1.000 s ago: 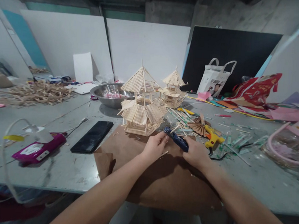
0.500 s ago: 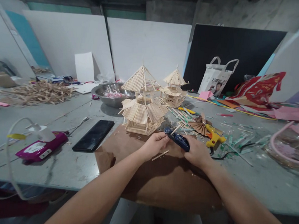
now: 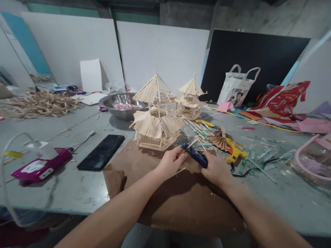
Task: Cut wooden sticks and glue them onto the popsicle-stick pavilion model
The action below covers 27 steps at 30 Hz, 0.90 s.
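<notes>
My right hand [image 3: 215, 169] is wrapped around a pair of dark blue pliers [image 3: 197, 157], which point to the upper left. At their tip, my left hand [image 3: 170, 163] has its fingers pinched together on a thin wooden stick [image 3: 192, 143], which juts out past the pliers; the pinched end is hidden. Another loose stick [image 3: 178, 173] lies on the brown board [image 3: 187, 206] below my hands. Just beyond my left hand stands a pavilion model [image 3: 157, 127] built of sticks, with a two-tier roof. A second, smaller stick pavilion [image 3: 190, 99] is behind it.
A steel bowl [image 3: 117, 113], a phone [image 3: 101, 152] and a purple power strip [image 3: 43, 166] are to the left, with a heap of sticks [image 3: 46, 105] farther back. On the right lie a yellow glue gun [image 3: 234, 152], plastic wrappers and a clear pink-rimmed container [image 3: 320, 163].
The view has shifted slightly. My left hand has turned a little and covers more of the loose stick on the board. The pliers stay in my right hand.
</notes>
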{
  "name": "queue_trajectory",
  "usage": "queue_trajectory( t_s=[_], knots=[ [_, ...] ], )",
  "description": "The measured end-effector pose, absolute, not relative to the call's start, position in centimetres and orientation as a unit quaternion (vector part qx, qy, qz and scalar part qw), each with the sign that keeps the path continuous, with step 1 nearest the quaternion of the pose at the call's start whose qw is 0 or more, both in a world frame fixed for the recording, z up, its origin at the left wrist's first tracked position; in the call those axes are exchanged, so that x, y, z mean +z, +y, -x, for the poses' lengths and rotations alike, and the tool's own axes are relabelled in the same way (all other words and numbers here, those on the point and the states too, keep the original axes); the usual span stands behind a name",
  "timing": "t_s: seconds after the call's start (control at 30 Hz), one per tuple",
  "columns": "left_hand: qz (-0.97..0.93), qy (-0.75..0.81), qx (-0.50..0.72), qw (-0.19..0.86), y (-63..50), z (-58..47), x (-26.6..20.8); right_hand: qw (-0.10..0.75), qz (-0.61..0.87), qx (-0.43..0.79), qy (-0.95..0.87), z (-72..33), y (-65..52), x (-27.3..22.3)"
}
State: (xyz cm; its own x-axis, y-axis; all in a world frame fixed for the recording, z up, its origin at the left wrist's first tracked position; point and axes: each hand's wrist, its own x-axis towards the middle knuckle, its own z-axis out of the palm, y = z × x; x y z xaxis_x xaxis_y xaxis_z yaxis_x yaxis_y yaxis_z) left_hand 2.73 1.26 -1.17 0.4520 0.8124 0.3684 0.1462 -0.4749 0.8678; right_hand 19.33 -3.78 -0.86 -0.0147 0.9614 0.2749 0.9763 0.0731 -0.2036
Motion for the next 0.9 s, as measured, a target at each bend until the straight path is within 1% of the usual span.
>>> queue_trajectory(
  t_s=[0.03, 0.1, 0.17, 0.33, 0.57, 0.9],
  knots=[
    [-0.763, 0.326, 0.419, 0.369, 1.2, -2.8, -1.2, 0.176, 0.680, -0.022, -0.712, -19.3, -3.8, -0.9],
    [-0.775, 0.322, 0.418, 0.348, 1.2, -2.8, -1.0, 0.192, 0.670, -0.018, -0.717, -19.4, -3.7, -1.0],
    [-0.774, 0.303, 0.413, 0.373, 1.1, -2.7, -0.8, 0.212, 0.654, -0.010, -0.726, -19.5, -3.6, -1.1],
    [-0.734, 0.283, 0.401, 0.470, 0.9, -2.7, -0.4, 0.238, 0.628, 0.007, -0.741, -19.9, -3.4, -1.5],
    [-0.663, 0.280, 0.375, 0.585, 0.4, -2.5, 0.4, 0.241, 0.625, 0.007, -0.742, -20.0, -3.3, -1.6],
    [-0.650, 0.275, 0.347, 0.618, 0.6, -2.1, 0.0, 0.255, 0.592, 0.019, -0.764, -20.2, -3.4, -1.5]
  ],
)
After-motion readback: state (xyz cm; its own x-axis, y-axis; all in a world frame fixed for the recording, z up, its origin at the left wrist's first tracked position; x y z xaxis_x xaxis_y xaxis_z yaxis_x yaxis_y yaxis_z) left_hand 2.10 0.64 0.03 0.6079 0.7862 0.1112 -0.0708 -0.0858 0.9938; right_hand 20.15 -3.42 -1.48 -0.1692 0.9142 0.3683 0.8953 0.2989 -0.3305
